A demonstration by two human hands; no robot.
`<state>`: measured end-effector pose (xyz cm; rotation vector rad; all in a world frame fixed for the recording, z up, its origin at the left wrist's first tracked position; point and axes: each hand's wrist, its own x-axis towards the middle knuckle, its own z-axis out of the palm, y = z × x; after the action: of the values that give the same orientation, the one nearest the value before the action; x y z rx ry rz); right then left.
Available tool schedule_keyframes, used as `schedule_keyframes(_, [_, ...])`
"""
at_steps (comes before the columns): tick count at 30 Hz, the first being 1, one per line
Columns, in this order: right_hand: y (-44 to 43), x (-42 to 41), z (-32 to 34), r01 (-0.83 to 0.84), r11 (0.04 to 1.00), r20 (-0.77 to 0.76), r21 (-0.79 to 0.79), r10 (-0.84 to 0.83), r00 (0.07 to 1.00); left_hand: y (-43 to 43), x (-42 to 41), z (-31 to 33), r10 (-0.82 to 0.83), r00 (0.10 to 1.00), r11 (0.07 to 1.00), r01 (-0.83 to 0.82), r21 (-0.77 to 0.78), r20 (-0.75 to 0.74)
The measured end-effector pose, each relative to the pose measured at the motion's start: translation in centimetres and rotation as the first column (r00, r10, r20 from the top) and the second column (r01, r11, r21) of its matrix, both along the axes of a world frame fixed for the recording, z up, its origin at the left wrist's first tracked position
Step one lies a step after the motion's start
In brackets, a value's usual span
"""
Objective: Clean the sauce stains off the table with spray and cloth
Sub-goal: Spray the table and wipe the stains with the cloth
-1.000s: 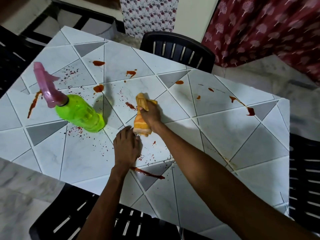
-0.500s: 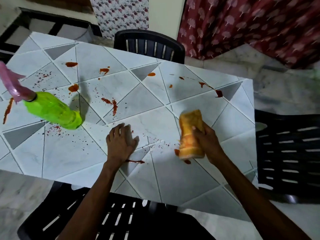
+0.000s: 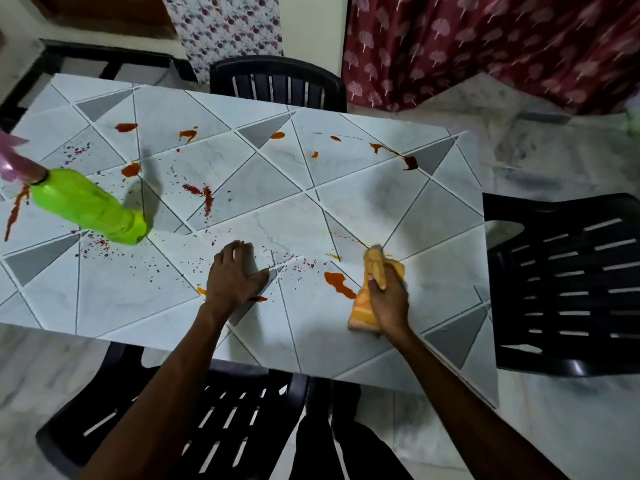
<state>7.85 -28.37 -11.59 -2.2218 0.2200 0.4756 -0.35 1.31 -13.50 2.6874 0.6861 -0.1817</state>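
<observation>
From my seat I see the right hand (image 3: 389, 303) gripping a folded orange cloth (image 3: 376, 266), fingers curled round it, pressing it onto the bench (image 3: 363, 202) near the front right corner. The cloth sticks out past the hand at both ends, one end pointing up the bench, the other towards the near edge. Just left of it lies a thick sauce blob (image 3: 337, 282); whether its lower tip touches the cloth I cannot tell. A thin orange streak (image 3: 349, 239) runs away from the cloth's far end.

The left hand (image 3: 235, 275) lies palm down on the bench, fingers spread and fairly straight, holding nothing. A small red smear (image 3: 259, 299) shows just beside its wrist, and fine red specks (image 3: 298, 265) dot the tiles between the two hands.

The spray bottle (image 3: 86, 206), green with a pink trigger head (image 3: 14, 164), stands at the left side of the bench, well apart from both hands. A long red streak (image 3: 14, 213) marks the left edge beside it, and an orange-red spot (image 3: 131, 169) sits just behind it. A dark stain (image 3: 410, 162) lies near the far right corner.

Black slatted chairs stand around the bench: a far chair (image 3: 277, 81), a right-side chair (image 3: 571, 278) and a near chair (image 3: 225, 410). A red patterned curtain (image 3: 485, 46) hangs beyond.
</observation>
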Motion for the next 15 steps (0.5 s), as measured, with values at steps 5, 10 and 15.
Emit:
schedule_keyframes(5, [9.1, -0.3, -0.7, -0.039, 0.993, -0.007, 0.110, 0.040, 0.999, 2.4, 0.0, -1.1, -0.185, 0.978, 0.980, 0.191, 0.058, -0.098])
schedule_keyframes(10, [19.0, -2.0, -0.6, -0.177, 0.936, -0.092, 0.305, 0.214, 0.973, 5.6, -1.0, 0.2, -0.128, 0.984, 0.925, 0.164, -0.342, 0.126])
schedule_keyframes(15, [23.3, -3.6, 0.4, -0.198, 0.894, -0.146, 0.403, 0.277, 0.950, 7.7, -1.5, 1.4, 0.016, 0.995, 0.867, 0.035, -0.496, 0.098])
